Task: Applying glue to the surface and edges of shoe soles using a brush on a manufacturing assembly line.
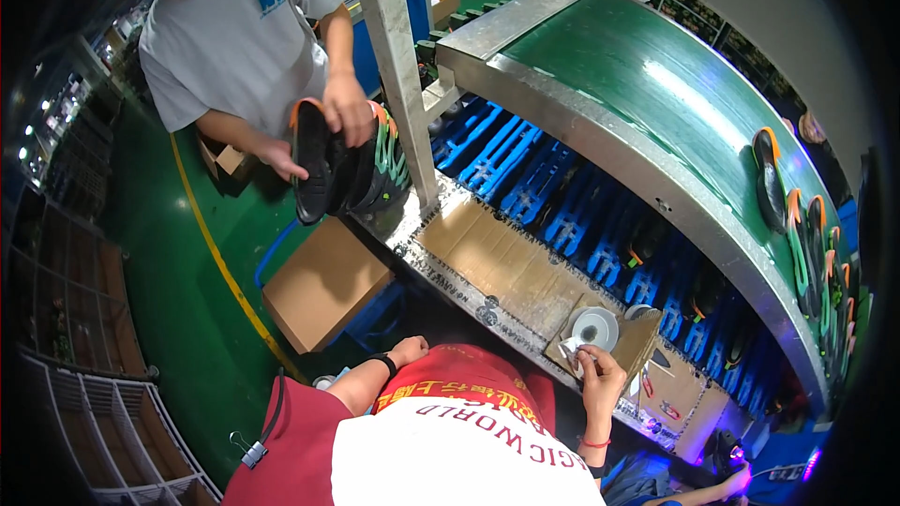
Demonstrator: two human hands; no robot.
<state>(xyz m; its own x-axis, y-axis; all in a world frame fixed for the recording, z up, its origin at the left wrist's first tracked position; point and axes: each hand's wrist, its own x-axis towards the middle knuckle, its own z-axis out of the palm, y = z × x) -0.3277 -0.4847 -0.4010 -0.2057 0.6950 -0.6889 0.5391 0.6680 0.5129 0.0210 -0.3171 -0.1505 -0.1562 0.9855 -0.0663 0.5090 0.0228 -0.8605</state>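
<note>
My right hand is raised at the bench edge, thumb and fingers pinched on a crumpled white cloth. Just beyond it, a white round dish with a dark patch inside sits in a cut-open cardboard box. The cloth is at the dish's near left side; whether they touch I cannot tell. My left hand lies at the edge of the red apron on my lap, its fingers curled, with nothing visible in them.
Cardboard covers the narrow bench. Beyond run blue racks and a green conveyor carrying several black shoes. At left, a co-worker holds dark shoes over a brown carton. Red-handled tools lie right of my hand.
</note>
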